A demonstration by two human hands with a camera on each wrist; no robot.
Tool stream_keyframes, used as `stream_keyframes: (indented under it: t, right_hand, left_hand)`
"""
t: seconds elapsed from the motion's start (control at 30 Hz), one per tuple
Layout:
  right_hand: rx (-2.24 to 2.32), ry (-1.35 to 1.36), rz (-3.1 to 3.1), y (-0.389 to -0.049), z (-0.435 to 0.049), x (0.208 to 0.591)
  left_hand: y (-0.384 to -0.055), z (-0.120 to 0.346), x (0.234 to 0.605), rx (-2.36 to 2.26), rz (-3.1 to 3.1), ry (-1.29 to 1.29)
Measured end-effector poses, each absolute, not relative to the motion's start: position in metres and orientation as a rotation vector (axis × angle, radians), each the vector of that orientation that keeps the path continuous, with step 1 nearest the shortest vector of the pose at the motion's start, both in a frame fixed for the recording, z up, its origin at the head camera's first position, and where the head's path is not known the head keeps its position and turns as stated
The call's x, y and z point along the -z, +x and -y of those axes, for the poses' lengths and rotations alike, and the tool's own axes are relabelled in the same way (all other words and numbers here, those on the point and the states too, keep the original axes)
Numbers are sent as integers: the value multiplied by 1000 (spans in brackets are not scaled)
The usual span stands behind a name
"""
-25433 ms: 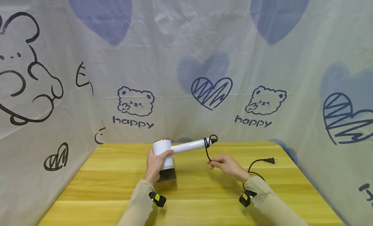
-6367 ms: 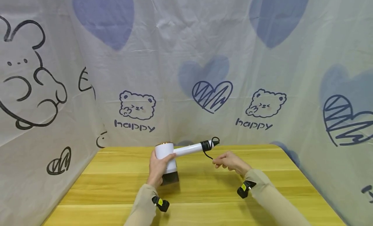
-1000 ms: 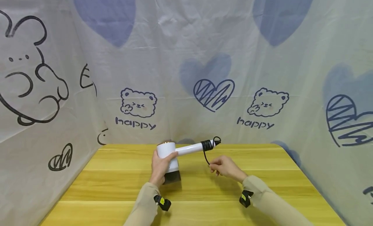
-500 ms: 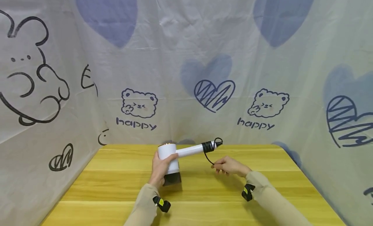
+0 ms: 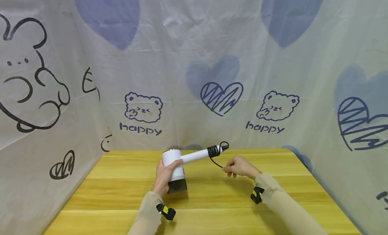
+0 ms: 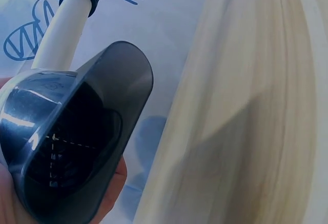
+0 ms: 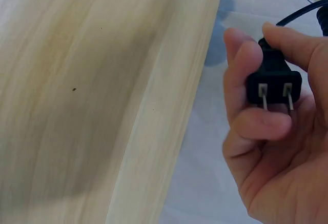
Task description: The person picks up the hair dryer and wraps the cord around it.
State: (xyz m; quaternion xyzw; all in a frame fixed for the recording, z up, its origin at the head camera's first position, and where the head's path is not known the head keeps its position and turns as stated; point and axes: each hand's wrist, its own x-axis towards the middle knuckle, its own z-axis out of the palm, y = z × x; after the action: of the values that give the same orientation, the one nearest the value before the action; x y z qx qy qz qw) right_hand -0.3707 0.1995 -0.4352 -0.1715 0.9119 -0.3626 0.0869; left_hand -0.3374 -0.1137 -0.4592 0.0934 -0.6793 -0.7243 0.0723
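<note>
My left hand point(image 5: 163, 176) grips the white body of a hair dryer point(image 5: 173, 161), thumb across its near side. The dryer's dark nozzle point(image 6: 128, 75) points down toward the table, and its handle reaches out to the right. Several turns of black cord point(image 5: 213, 151) are wound tightly around the handle's end, with a small loop at the tip. From the coil a short stretch of cord runs to my right hand point(image 5: 240, 167). In the right wrist view that hand holds the black two-pin plug point(image 7: 274, 85) between thumb and curled fingers, metal prongs exposed.
A yellow wood-grain table point(image 5: 200, 214) lies beneath both hands. Behind it and at the sides hangs a pale printed cloth point(image 5: 179, 70) with hearts and bears. A small black camera is strapped to each sleeved wrist.
Long ago only a turn or so of cord circled the handle and the plug lay on the table; now the coil is thick and the right hand holds the plug. Lately that hand has shifted slightly.
</note>
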Motion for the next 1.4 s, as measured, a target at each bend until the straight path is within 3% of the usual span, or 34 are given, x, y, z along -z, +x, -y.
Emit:
stream_keyframes:
  t: [0.43, 0.7, 0.97, 1.4]
  right_hand:
    - [1112, -464, -2386, -370, -211, 430]
    - [1186, -420, -2624, -377, -211, 421]
    - [1137, -699, -2722, -382, -210, 402]
    - [1104, -628, -2841, -373, -192, 380]
  left_hand:
    - [-338, 116, 450, 2209, 2054, 255]
    - [-336, 116, 454, 2286, 2129, 137]
    - [-337, 117, 456, 2279, 2296, -3]
    - [-334, 116, 453, 2045, 2405, -124]
